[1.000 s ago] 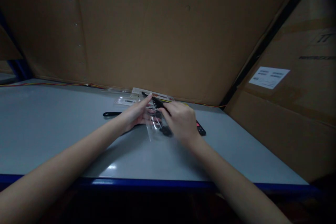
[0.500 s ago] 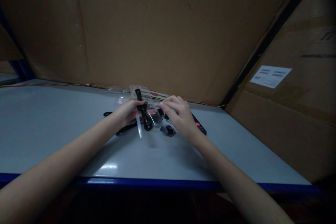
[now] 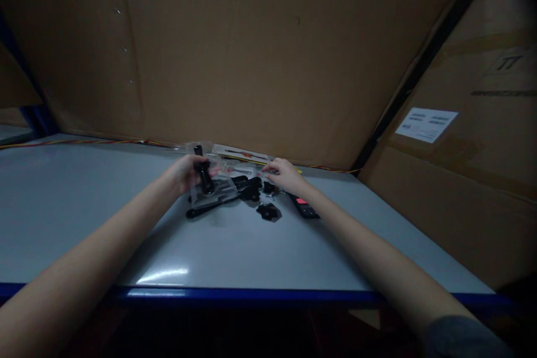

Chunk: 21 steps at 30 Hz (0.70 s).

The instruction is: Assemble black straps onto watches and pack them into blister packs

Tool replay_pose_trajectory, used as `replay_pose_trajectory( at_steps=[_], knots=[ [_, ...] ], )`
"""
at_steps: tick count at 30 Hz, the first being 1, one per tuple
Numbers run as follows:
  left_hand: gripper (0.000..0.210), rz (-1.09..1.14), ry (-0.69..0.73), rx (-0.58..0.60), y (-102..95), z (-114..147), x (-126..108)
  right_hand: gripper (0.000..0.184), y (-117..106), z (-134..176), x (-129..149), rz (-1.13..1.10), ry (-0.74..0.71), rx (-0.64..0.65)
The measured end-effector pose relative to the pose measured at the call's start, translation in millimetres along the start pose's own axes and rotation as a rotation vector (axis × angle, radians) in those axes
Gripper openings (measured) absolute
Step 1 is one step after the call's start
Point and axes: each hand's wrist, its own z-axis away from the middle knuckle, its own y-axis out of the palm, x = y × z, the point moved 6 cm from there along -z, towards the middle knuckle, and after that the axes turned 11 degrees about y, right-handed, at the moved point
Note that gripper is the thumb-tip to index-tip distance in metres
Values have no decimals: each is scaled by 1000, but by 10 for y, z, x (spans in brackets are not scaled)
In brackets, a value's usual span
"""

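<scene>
Over the table [image 3: 235, 257], left fingers [image 3: 198, 159] pinching black tool [image 3: 206, 180], grip of right fingers [image 3: 272, 167] unclear

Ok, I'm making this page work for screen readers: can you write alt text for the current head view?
A person's left hand holds a black item and clear plastic above a grey table. The right hand is near small black pieces, though whether it holds anything is unclear; brown cardboard stands behind.
</scene>
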Motion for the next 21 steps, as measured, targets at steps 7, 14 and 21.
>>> replay_pose_trajectory(
  at_steps=[7,14,21],
  knots=[
    [25,-8,43,-5,-5,-33,9,43,41,-366,15,202,4,-12],
    [32,1,51,37,-2,-3,19,25,191,-445,-52,343,-86,84],
    [32,18,70,-2,4,38,-13,26,110,-407,38,400,-118,-44]
  ],
)
